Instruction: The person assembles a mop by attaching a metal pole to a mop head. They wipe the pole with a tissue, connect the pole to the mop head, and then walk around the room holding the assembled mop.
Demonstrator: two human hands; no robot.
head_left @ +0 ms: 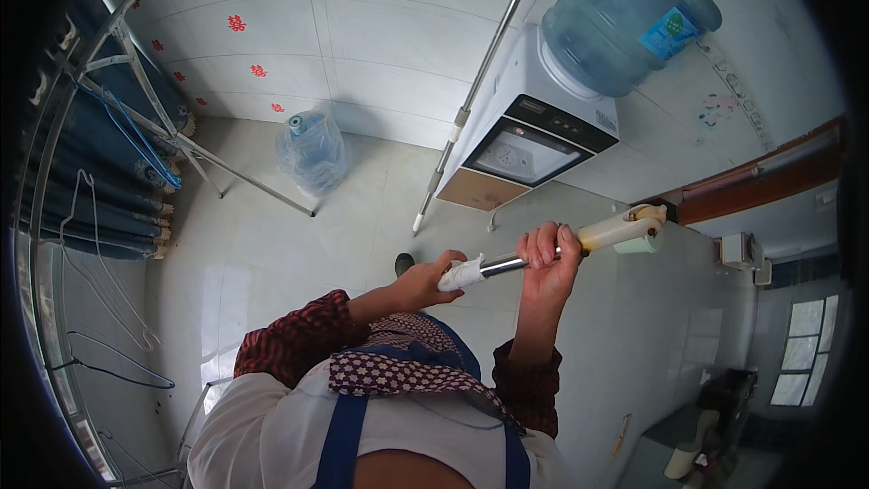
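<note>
Nearest, the left hand grasps the lower, white-wrapped end of a pole, its thumb and forefinger closed about the white wrapping; the right hand has its fingers curled firmly round the pole just below its plastic head. The pole lies aslant in front of the person's body, over the checked sleeves and apron, its head end up toward the right. The likeliest trouble, I judge, is the wrapping: its upper edge looks ragged, so a hard twist or pull might make it slide or unwind and let the left grip slip. The right fingers sit close to the head, so a pinch there seems possible if that part swivels. The pole's middle is bright bare metal; the head is cream plastic, stained yellow-brown near the right hand, with a forked tip. A pale green piece shows behind it, though I cannot tell whether it is attached. Farther off, a second pole leans on the wall beside a water dispenser topped by a big blue bottle; a wide sweep could knock that pole over. Near the wall a clear plastic bag sits on the floor.
</note>
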